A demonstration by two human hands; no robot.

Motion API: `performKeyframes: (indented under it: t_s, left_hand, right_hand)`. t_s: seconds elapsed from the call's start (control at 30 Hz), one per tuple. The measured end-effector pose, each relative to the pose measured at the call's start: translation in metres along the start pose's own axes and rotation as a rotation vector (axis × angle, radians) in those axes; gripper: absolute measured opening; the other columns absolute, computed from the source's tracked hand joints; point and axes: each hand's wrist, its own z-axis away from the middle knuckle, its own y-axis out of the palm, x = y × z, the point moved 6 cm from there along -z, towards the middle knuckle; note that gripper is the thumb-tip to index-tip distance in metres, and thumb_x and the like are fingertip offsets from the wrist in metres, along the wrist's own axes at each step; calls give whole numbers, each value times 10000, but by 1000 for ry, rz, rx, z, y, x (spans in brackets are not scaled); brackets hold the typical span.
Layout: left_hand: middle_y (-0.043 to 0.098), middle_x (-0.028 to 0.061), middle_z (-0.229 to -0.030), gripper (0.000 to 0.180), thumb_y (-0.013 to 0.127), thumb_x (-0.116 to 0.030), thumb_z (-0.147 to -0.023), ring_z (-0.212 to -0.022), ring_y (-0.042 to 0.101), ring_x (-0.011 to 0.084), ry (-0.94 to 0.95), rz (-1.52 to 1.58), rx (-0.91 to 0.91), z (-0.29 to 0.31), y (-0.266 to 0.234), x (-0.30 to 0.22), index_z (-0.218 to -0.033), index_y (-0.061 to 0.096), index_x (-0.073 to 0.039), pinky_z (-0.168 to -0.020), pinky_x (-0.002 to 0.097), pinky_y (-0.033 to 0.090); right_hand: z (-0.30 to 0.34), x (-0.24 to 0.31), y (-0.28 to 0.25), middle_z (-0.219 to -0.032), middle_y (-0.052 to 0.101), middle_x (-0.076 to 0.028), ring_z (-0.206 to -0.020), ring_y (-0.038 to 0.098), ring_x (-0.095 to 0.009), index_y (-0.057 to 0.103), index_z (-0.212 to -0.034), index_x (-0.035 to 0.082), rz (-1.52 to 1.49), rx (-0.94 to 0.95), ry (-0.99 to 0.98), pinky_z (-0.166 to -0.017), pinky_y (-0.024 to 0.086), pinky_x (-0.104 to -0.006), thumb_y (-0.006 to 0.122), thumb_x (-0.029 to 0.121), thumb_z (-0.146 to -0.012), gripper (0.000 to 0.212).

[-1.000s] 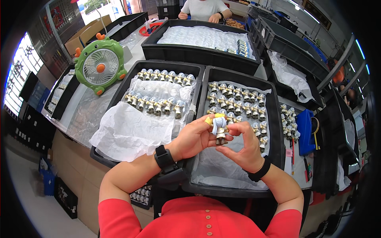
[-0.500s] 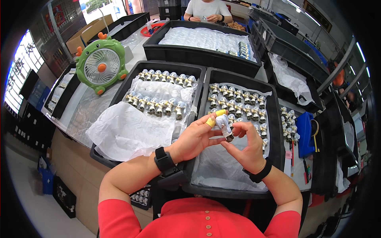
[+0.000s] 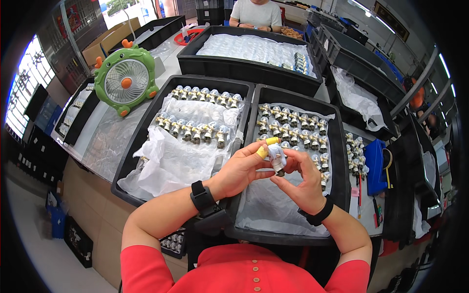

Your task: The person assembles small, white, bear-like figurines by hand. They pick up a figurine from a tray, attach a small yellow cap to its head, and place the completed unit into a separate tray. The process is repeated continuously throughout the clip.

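Note:
Between both hands I hold a small figurine (image 3: 277, 157) with a pale blue-white top and a dark base, roughly upright. My left hand (image 3: 244, 168), with yellow wraps on two fingers, grips it from the left. The fingertips of my right hand (image 3: 305, 178) pinch it from the right. Both hands are above the right black tray (image 3: 342, 188), where several rows of similar figurines (image 3: 305, 122) stand on white paper. Beside it, the left black tray (image 3: 128, 161) holds two rows of figurines (image 3: 195, 131) and crumpled white paper (image 3: 168, 168).
A green fan (image 3: 125, 80) stands at the left. Behind the trays is a large black bin (image 3: 244, 68) lined with white wrap; a person in a white shirt (image 3: 256, 14) sits beyond it. More figurines (image 3: 355, 151), a blue container (image 3: 376, 166) and pens (image 3: 360, 195) lie at the right.
The figurine has turned in my fingers and sits slightly lower. The loose paper in the left tray has folded back from the tray's left edge. The person opposite has lowered their hands.

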Motion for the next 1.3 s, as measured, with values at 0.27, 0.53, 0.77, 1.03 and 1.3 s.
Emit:
performKeyframes:
  t_s: [0.27, 0.53, 0.77, 1.03, 1.3]
  left_hand:
    - [507, 13, -1167, 437, 473, -330, -936, -1034, 509, 121, -2, -24, -8, 0, -3, 1, -1318, 417, -126, -907, 345, 434]
    - [519, 14, -1161, 404, 483, -321, -933, -1030, 514, 120, -5, -40, -15, -1, -4, 1, -1287, 446, -131, -896, 334, 435]
    - [529, 22, -1163, 411, 485, -322, -931, -1042, 521, 131, 0, -50, -17, -1, -5, 1, -1292, 435, -131, -891, 329, 438]
    - [530, 36, -1187, 407, 470, -303, -939, -1050, 530, 144, 12, -16, -35, -2, -9, 0, -1304, 423, -129, -879, 330, 448]
    - [532, 33, -1187, 383, 458, -237, -949, -1028, 539, 136, 27, 4, -64, -3, -14, 2, -1308, 417, -113, -868, 316, 457]
  right_hand:
    - [2, -6, 2, -824, 541, -48, -707, 533, -130, 498, -1156, 67, -55, 10, 42, -646, 463, -257, 764, 60, -672, 553]
    - [3, -9, 3, -843, 567, -43, -737, 557, -119, 487, -1172, 63, -112, 26, 98, -673, 482, -247, 769, 79, -682, 566]
    - [3, -8, 3, -861, 575, -48, -756, 565, -117, 485, -1186, 44, -137, 35, 107, -683, 489, -248, 754, 65, -698, 557]
    - [4, -11, 3, -950, 593, -86, -841, 595, -131, 463, -1232, 10, -181, 30, 143, -737, 509, -260, 705, 45, -747, 544]
    - [5, -19, 6, -992, 573, -83, -883, 579, -126, 453, -1246, 6, -359, 47, 286, -782, 503, -261, 678, 28, -774, 524]
